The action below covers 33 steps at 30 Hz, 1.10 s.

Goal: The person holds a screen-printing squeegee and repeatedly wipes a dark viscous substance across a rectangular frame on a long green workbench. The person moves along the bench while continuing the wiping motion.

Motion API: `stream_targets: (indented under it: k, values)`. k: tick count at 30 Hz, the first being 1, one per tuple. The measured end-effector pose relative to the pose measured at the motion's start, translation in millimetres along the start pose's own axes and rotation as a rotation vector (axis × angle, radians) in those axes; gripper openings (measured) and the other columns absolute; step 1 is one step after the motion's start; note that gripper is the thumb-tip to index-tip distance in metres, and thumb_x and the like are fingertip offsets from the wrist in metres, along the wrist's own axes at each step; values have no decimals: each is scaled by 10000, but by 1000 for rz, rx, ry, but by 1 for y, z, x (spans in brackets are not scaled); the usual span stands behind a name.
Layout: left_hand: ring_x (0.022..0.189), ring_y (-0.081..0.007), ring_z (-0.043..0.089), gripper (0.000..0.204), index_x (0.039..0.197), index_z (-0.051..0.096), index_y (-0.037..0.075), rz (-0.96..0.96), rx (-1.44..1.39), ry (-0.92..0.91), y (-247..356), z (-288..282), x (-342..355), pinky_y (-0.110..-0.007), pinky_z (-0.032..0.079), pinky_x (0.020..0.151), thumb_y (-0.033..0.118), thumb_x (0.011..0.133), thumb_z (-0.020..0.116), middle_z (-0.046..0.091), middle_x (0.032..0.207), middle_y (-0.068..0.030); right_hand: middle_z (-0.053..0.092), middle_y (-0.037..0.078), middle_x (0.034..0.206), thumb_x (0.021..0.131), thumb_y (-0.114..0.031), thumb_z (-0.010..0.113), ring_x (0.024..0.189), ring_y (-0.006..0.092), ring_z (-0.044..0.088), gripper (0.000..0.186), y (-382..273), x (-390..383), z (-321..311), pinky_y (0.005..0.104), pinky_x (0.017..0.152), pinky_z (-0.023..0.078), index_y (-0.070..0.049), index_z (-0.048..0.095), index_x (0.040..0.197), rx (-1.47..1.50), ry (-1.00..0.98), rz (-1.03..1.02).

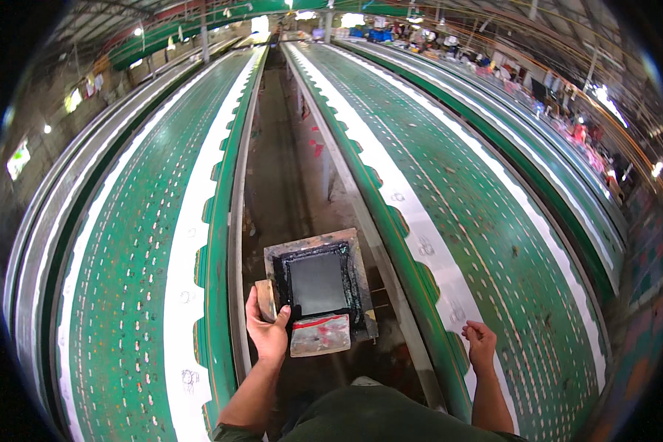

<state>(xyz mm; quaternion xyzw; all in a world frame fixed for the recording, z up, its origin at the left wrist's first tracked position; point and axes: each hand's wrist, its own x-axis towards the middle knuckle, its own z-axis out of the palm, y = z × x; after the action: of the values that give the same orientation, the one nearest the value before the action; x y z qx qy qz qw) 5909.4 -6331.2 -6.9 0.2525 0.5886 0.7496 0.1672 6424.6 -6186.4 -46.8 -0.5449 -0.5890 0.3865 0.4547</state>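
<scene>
Between two long green tables, a wooden screen printing frame (315, 286) is held over the aisle. It has a grey mesh in the middle and black, ink-stained borders. My left hand (267, 330) is closed around a wooden piece (266, 300) at the frame's left side, thumb toward the mesh. A wooden block (321, 336) with a red smear sits at the frame's near edge. My right hand (480, 343) is over the white fabric strip (449, 291) on the right table, fingers curled together. Whatever they may hold is hidden. Faint dark printed figures show along that strip.
The left green table (136, 258) carries white fabric strips with similar prints (190, 379). A metal rail (379, 247) edges the right table (486, 199). Further long tables run on both sides. Colourful piled goods (589, 136) line the far right. The aisle floor (280, 147) runs away between the tables.
</scene>
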Motion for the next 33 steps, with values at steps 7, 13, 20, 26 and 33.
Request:
stream_targets:
  k: [7, 13, 20, 26, 33]
  values:
    - [1452, -263, 623, 913, 1708, 421, -79, 15, 146, 48, -29, 39, 183, -404, 445, 1280, -80, 916, 876, 647, 1578, -178, 826, 142, 1033, 1081, -50, 699, 877, 192, 793, 220, 25, 191, 68, 331, 783, 638, 47, 788, 1258, 18, 190, -9]
    - [1455, -268, 605, 907, 1710, 428, -57, 100, 199, 244, -34, 37, 330, -407, 451, 1270, -97, 912, 859, 611, 1601, -177, 811, 139, 1014, 1088, -29, 685, 892, 190, 780, 240, -25, 392, 252, 331, 806, 627, 51, 773, 1296, 205, 164, -4]
    - [1556, -296, 517, 995, 1788, 294, -4, 94, 86, 519, -80, 21, 494, -417, 408, 1312, -193, 929, 759, 449, 1759, -185, 822, 126, 1023, 1116, -43, 704, 953, 202, 798, 183, -117, 559, 497, 341, 888, 641, 38, 785, 1259, 99, -296, -402]
    - [1585, -301, 487, 1003, 1794, 286, 4, 227, 166, 652, -123, 19, 667, -429, 347, 1346, -181, 932, 764, 444, 1771, -191, 826, 147, 1026, 1109, -19, 706, 943, 214, 806, 166, -195, 689, 677, 336, 878, 633, 14, 789, 1249, -1, -581, -691]
    - [1560, -292, 504, 1011, 1799, 280, 8, 128, 50, 707, -171, 105, 901, -436, 361, 1341, -173, 935, 774, 453, 1752, -177, 827, 145, 1048, 1208, -259, 618, 959, 235, 806, 347, -222, 861, 773, 373, 906, 635, 32, 781, 1304, -24, -631, -482]
